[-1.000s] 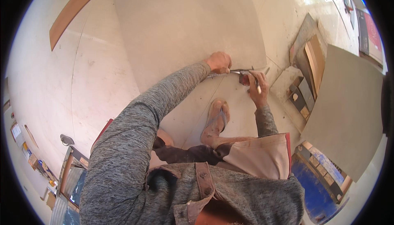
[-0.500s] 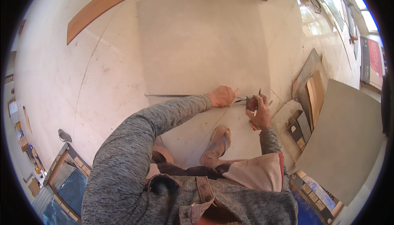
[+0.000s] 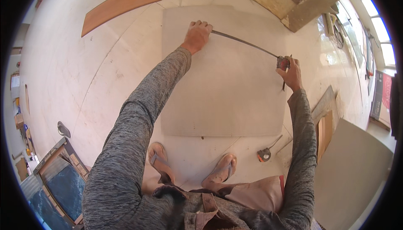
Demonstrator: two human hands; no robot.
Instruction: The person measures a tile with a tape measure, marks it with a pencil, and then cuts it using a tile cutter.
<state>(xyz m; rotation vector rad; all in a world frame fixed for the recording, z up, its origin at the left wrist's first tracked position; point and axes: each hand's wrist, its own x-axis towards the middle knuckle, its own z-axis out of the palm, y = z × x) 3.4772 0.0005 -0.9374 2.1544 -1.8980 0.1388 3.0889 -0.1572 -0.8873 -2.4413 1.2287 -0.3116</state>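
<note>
A large grey flat sheet [image 3: 222, 100] lies on the pale floor in front of me. Across its far part stretches the dark blade [image 3: 247, 43] of a tape measure. My left hand [image 3: 198, 35], its fingers closed, grips the blade's left end near the sheet's far left. At the sheet's right edge my right hand [image 3: 293, 75] is wrapped round the red and dark tape measure [image 3: 283, 64]. A thin dark stick-like thing [image 3: 283, 86] pokes out below that hand; its kind is unclear.
On the floor near my right foot lies a second tape measure [image 3: 264, 155]. A brown curved-looking panel [image 3: 121, 5] lies far left. Another grey sheet [image 3: 352, 171] and some offcuts [image 3: 325, 133] are at the right. Framed panels [image 3: 63, 184] stand lower left, near a grey sandal-like object [image 3: 63, 129].
Both hands have moved away from me, from the sheet's near edge to its far part. My left hand has gone far left, and the blade now spans between the hands.
</note>
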